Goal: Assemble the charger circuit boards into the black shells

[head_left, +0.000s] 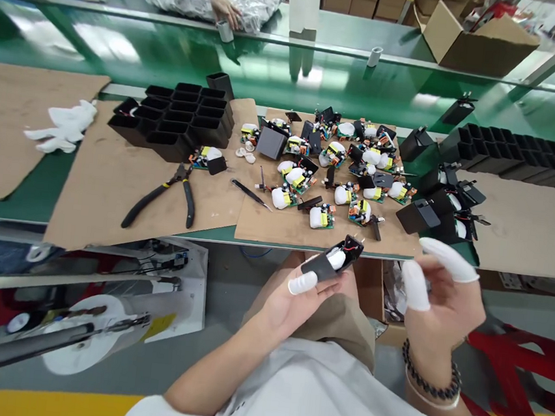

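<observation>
My left hand point(298, 298) is wrapped around a black plastic power adapter housing point(321, 268), held tilted just in front of the bench edge. At its open upper end, a white-covered part and a red wire show. A white finger cot covers my left thumb. My right hand point(441, 292) is raised to the right, apart from the housing, with white finger cots on thumb and index finger. Those two fingers are spread with nothing between them; the other fingers are curled and partly hidden. Nearest to it are several black housings point(418, 216) with parts sticking out.
Several small circuit boards point(323, 217) lie on cardboard point(275, 231). Pliers point(182, 179) and tweezers point(252, 194) lie left of them. Black housings stand grouped at left point(169, 139) and right point(518, 156). Across the bench, another person's hand point(225, 10) touches a grey-white cylinder point(224, 31).
</observation>
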Tool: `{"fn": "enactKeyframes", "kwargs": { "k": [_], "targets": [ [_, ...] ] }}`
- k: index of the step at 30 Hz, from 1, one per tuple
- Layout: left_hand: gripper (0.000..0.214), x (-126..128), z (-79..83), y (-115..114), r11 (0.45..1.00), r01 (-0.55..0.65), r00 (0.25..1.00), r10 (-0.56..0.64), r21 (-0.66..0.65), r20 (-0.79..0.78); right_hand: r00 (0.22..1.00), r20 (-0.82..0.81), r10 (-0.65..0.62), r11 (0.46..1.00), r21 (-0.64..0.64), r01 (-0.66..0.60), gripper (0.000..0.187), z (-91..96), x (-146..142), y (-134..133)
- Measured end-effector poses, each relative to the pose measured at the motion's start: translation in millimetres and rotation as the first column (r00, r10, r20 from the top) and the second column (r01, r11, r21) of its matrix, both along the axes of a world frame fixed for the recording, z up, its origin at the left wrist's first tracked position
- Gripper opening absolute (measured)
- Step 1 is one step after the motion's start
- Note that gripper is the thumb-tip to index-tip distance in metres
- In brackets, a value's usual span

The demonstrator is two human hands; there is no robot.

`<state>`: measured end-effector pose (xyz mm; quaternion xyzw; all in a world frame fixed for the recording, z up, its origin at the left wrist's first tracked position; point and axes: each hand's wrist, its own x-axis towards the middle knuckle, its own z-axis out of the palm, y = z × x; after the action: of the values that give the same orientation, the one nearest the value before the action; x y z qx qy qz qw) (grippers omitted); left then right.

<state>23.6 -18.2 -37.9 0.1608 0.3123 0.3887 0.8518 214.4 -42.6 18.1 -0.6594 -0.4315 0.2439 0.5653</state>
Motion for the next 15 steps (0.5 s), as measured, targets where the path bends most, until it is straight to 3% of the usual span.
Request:
{"fn": "enactKeyframes", "kwargs": {
  "k": [2, 4, 8, 11, 14, 15],
  "targets": [
    [0.08, 9, 3.4, 0, 0.988, -0.081, 0.991, 0.094, 0.134, -0.096, 0.995, -0.031, 0.1, 0.995, -0.02, -0.1, 0.069, -0.9, -13, -11],
    [0.088, 17, 4.5, 5, 0.957, -0.09, 0.979, 0.135, 0.277, -0.15, 0.956, -0.172, 0.237, 0.969, -0.032, -0.246, 0.088, -3.7, -23, -17],
    [0.082, 19, 3.9, 21, 0.841, 0.06, 0.957, 0.105, 0.537, -0.271, 0.912, -0.299, 0.279, 0.96, 0.058, -0.275, 0.083, -1.8, -21, 1],
    [0.073, 1, 8.9, 34, 0.724, 0.161, 0.867, 0.221, 0.67, -0.447, 0.922, -0.17, 0.347, 0.937, 0.087, -0.337, 0.091, 18.0, 2, 60],
    [0.063, -26, 16.7, 45, 0.662, 0.149, 0.774, 0.383, 0.734, -0.503, 0.921, 0.181, 0.346, 0.935, 0.015, -0.355, 0.106, 47.1, 27, 168],
    [0.058, -36, 18.5, 49, 0.644, 0.132, 0.74, 0.441, 0.754, -0.507, 0.882, 0.338, 0.329, 0.941, -0.039, -0.336, 0.114, 55.5, 32, 210]
  ]
}}
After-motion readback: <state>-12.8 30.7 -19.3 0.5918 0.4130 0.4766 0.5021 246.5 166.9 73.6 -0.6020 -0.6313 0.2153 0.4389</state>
